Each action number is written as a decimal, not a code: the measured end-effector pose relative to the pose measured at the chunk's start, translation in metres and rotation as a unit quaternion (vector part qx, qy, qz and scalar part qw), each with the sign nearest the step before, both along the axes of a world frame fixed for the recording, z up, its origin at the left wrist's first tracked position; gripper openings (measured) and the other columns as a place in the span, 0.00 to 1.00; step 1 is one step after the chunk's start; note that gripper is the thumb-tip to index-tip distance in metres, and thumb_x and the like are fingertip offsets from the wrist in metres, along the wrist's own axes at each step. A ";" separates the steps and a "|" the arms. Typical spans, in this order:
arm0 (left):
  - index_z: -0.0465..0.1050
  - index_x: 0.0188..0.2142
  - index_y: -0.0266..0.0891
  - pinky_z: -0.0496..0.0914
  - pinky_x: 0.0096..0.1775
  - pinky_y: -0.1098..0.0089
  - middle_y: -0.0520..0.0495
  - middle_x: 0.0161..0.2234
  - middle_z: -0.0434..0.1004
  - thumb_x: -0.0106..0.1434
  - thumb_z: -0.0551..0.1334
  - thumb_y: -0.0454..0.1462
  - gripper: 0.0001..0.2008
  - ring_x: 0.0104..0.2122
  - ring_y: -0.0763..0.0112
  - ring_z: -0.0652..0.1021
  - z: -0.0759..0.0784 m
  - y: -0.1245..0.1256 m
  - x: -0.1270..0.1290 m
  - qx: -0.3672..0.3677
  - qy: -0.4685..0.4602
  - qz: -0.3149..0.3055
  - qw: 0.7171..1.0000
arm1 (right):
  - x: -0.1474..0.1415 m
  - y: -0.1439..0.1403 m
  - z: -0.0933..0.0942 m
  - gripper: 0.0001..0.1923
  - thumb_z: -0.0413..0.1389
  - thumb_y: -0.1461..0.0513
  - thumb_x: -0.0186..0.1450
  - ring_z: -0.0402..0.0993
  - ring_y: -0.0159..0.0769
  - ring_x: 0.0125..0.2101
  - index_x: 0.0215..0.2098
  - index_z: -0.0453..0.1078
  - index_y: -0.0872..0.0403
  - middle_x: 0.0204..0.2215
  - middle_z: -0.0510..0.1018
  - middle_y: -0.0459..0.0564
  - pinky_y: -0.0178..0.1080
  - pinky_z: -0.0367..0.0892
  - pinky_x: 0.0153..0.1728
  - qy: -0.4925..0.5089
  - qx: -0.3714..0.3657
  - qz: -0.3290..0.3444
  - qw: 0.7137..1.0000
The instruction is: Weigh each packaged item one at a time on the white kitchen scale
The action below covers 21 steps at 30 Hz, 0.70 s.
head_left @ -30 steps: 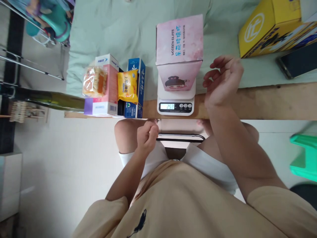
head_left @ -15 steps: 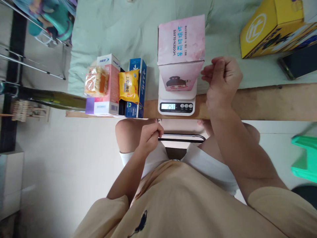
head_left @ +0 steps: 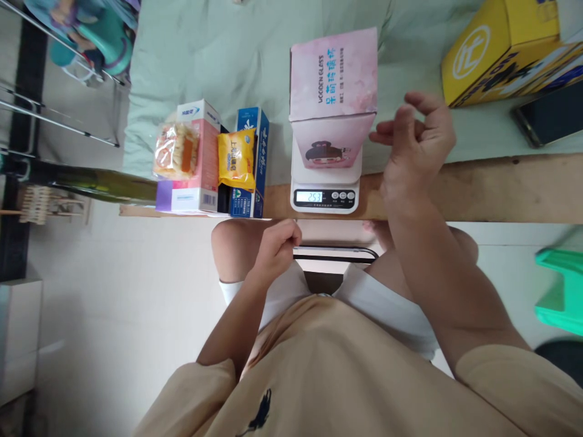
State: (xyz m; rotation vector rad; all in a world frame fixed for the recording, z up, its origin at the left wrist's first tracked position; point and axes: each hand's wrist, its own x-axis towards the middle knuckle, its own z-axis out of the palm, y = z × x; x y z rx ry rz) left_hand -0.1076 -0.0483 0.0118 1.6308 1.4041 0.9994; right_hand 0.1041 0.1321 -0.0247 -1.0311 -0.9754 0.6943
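A pink cardboard box (head_left: 334, 91) stands on a small white kitchen scale (head_left: 325, 188) whose display reads 253. My right hand (head_left: 416, 145) hovers just right of the box with its fingers loosely spread, holding nothing and a little apart from it. Below the table edge my left hand (head_left: 276, 249) rests near my knee, curled into a loose fist with nothing visible in it.
Left of the scale lie a pink-and-white box (head_left: 197, 158) topped by a snack packet (head_left: 174, 150), and a blue box (head_left: 252, 164) under a yellow packet (head_left: 235, 159). A yellow carton (head_left: 496, 48) and a dark phone (head_left: 546, 115) sit far right. A green stool (head_left: 562, 291) stands on the floor.
My right hand went from a loose fist beside the pink box to spread fingers and shifted slightly right. My left hand stayed curled near my knee.
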 end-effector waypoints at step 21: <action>0.78 0.39 0.45 0.74 0.29 0.67 0.47 0.35 0.79 0.78 0.55 0.46 0.16 0.33 0.68 0.78 0.030 0.032 0.003 0.045 -0.082 0.131 0.987 | -0.001 -0.014 0.013 0.15 0.53 0.59 0.68 0.80 0.36 0.51 0.53 0.69 0.45 0.53 0.76 0.49 0.48 0.79 0.56 -0.050 0.013 0.070 0.996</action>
